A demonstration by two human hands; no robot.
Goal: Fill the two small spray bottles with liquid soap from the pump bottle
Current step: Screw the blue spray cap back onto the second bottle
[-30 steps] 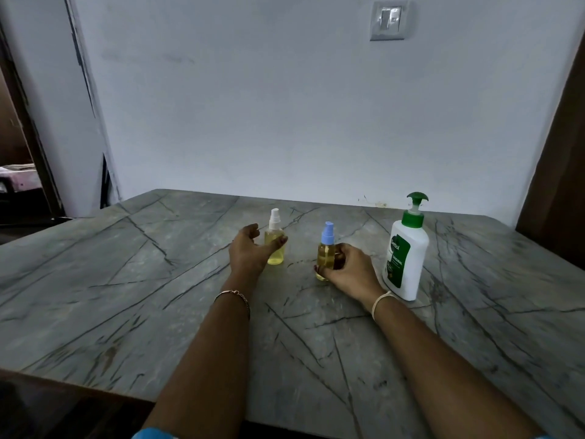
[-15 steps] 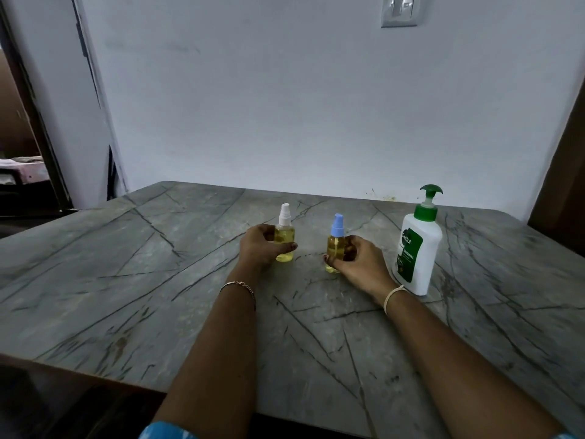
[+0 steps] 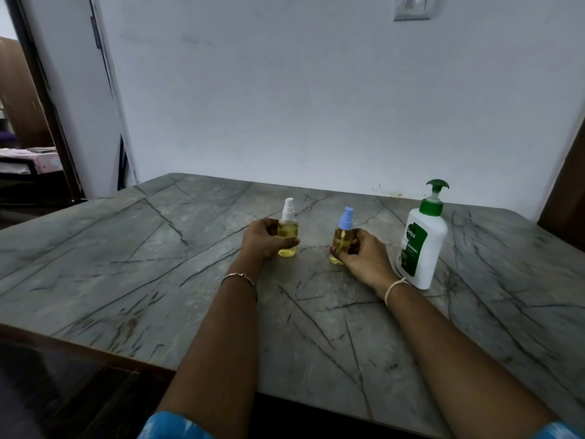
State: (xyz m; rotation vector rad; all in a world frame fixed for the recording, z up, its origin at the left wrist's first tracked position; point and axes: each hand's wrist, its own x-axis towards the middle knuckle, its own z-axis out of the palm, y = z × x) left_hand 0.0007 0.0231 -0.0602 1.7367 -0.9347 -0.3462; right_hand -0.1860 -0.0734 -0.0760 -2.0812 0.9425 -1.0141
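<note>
Two small clear spray bottles holding yellow liquid stand upright on the grey marble table (image 3: 126, 280). The white-capped spray bottle (image 3: 288, 231) is on the left, and my left hand (image 3: 264, 240) is wrapped around its body. My right hand (image 3: 364, 255) grips the blue-capped spray bottle (image 3: 342, 239) from the right side. Both caps are on. A white pump bottle (image 3: 422, 245) with a green pump head and green label stands just right of my right hand, untouched.
A white wall rises behind the table's far edge, with a light switch (image 3: 411, 7) high up. A dark doorway (image 3: 28, 153) opens at the left. A brown panel (image 3: 566, 185) stands at the right. The table's near edge runs low on the left.
My left hand has closed around the white-capped bottle, which it only touched before. My right hand keeps its hold on the blue-capped bottle. The view has tilted slightly.
</note>
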